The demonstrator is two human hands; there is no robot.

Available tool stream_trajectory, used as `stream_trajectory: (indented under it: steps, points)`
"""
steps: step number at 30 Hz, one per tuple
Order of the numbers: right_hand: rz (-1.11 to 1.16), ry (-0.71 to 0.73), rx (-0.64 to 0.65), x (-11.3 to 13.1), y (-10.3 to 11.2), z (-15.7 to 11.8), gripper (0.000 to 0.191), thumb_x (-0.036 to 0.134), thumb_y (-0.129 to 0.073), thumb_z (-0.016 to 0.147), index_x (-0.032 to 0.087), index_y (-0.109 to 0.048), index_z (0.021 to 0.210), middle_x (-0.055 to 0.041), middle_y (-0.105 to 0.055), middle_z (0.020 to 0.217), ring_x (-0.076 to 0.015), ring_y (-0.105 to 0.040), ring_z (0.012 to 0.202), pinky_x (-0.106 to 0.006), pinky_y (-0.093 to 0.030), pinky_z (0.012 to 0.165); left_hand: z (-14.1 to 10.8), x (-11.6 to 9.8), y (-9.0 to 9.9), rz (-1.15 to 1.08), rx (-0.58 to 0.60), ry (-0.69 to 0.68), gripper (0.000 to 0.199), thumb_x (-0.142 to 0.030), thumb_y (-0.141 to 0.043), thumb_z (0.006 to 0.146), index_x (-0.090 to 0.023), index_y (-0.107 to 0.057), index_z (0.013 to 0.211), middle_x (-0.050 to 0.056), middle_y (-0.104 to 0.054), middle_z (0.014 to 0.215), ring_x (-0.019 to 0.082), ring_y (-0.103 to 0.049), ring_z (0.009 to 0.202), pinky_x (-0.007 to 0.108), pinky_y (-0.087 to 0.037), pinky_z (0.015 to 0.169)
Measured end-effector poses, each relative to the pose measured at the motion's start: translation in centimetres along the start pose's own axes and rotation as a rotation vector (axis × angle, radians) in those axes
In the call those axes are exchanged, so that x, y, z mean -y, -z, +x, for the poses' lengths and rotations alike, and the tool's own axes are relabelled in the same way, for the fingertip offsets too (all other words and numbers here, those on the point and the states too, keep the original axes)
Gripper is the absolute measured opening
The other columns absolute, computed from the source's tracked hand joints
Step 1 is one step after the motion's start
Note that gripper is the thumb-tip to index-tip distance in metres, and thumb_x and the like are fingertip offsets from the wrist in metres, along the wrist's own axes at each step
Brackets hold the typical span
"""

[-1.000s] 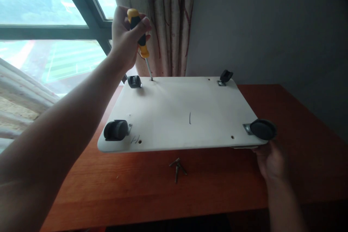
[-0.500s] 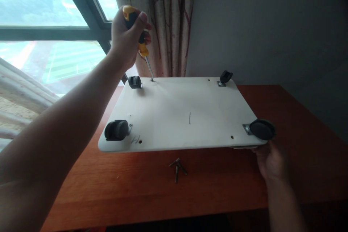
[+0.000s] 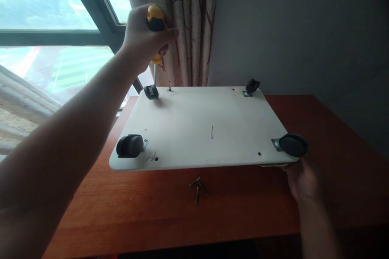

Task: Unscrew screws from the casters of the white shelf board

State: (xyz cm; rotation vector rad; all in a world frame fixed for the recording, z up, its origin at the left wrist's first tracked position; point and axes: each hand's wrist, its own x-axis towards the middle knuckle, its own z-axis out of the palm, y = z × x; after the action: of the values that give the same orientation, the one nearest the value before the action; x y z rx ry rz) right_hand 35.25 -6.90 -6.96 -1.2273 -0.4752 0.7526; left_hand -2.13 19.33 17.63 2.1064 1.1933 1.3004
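Observation:
My left hand (image 3: 141, 42) is wrapped round a yellow and black screwdriver (image 3: 155, 18), held nearly upright above the far left corner of a white board (image 3: 194, 125). Its shaft runs down behind the far left caster (image 3: 151, 92), which hides the tip. Just right of that caster, a screw (image 3: 169, 89) stands at a hole in the board. My right hand (image 3: 305, 180) grips the board's near right corner from below, under the near right caster (image 3: 293, 145); some of its fingers are hidden beneath the board.
Several loose screws (image 3: 198, 186) lie on the reddish wooden table (image 3: 152, 210) in front of the board. Two more casters, near left (image 3: 130, 145) and far right (image 3: 252, 86), stick up from it. Behind are a curtain (image 3: 194, 28) and a window (image 3: 45, 0).
My left hand has lifted the screwdriver off the screw and swung its tip left behind the caster; the handle is now more upright. My right hand has stayed put.

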Motion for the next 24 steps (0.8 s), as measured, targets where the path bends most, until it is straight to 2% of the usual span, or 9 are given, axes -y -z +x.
stream_trajectory:
  steps: [2, 5, 8, 10, 12, 18, 24]
  points:
    - [-0.008, -0.004, -0.014, 0.0, -0.1, 0.0, 0.037, 0.051, -0.076, 0.073, 0.018, -0.06, 0.068, 0.0026, -0.055, 0.057, -0.0106, -0.049, 0.049, -0.024, -0.039, 0.043, 0.0, -0.8, -0.1, 0.076, 0.0, -0.042, 0.025, -0.051, -0.065, 0.076, -0.029, -0.062, 0.087, -0.003, -0.066, 0.081, 0.012, -0.052, 0.061, 0.034, -0.047, 0.059]
    - [-0.007, -0.003, -0.007, 0.0, -0.1, -0.1, 0.037, 0.051, -0.075, 0.073, 0.018, -0.06, 0.068, 0.0027, -0.055, 0.057, -0.0106, -0.049, 0.049, -0.024, -0.039, 0.043, 0.3, -0.9, -0.3, 0.382, 0.035, -0.171, 0.029, -0.049, -0.063, 0.077, -0.023, -0.068, 0.09, 0.002, -0.069, 0.088, 0.014, -0.056, 0.07, 0.032, -0.047, 0.064]
    - [0.004, -0.001, -0.004, 0.0, -0.2, -0.1, 0.037, 0.051, -0.076, 0.074, 0.018, -0.06, 0.068, 0.0029, -0.055, 0.058, -0.0105, -0.049, 0.05, -0.024, -0.039, 0.044, 0.2, 0.3, -0.7, 0.754, 0.27, -0.233, 0.034, -0.044, -0.061, 0.079, -0.016, -0.071, 0.096, 0.006, -0.068, 0.084, 0.015, -0.055, 0.071, 0.03, -0.043, 0.064]
    - [0.007, -0.005, -0.006, 0.1, -0.2, -0.2, 0.037, 0.051, -0.076, 0.074, 0.018, -0.06, 0.067, 0.0028, -0.055, 0.057, -0.0107, -0.049, 0.05, -0.024, -0.04, 0.044, -0.1, 1.7, -1.0, 0.946, 0.478, -0.218, 0.036, -0.04, -0.058, 0.082, -0.014, -0.071, 0.103, 0.007, -0.067, 0.083, 0.016, -0.055, 0.07, 0.03, -0.039, 0.062]
    - [0.003, -0.009, 0.006, 0.2, -0.3, -0.3, 0.038, 0.053, -0.076, 0.074, 0.019, -0.06, 0.066, 0.0026, -0.055, 0.057, -0.0108, -0.049, 0.05, -0.024, -0.04, 0.044, -0.5, 3.3, -1.2, 1.064, 0.606, -0.187, 0.039, -0.038, -0.052, 0.086, -0.015, -0.07, 0.111, 0.009, -0.068, 0.088, 0.019, -0.058, 0.075, 0.03, -0.038, 0.061]
    - [-0.011, 0.01, 0.014, 0.2, -0.3, -0.2, 0.039, 0.052, -0.077, 0.073, 0.019, -0.06, 0.064, 0.0018, -0.056, 0.055, -0.0114, -0.05, 0.049, -0.025, -0.04, 0.043, -0.6, 6.7, -1.5, 1.127, 0.717, -0.091, 0.042, -0.035, -0.061, 0.079, -0.018, -0.071, 0.116, 0.014, -0.07, 0.1, 0.031, -0.065, 0.089, 0.034, -0.042, 0.07]
    - [0.0, 0.01, 0.004, -0.1, 0.0, 0.1, 0.035, 0.049, -0.076, 0.073, 0.018, -0.06, 0.066, 0.0026, -0.055, 0.056, -0.0107, -0.049, 0.049, -0.024, -0.039, 0.045, -0.1, 7.5, -1.9, 1.064, 0.791, -0.115, 0.05, -0.03, -0.064, 0.076, -0.029, -0.067, 0.126, 0.01, -0.072, 0.099, 0.03, -0.066, 0.092, 0.031, -0.042, 0.069]
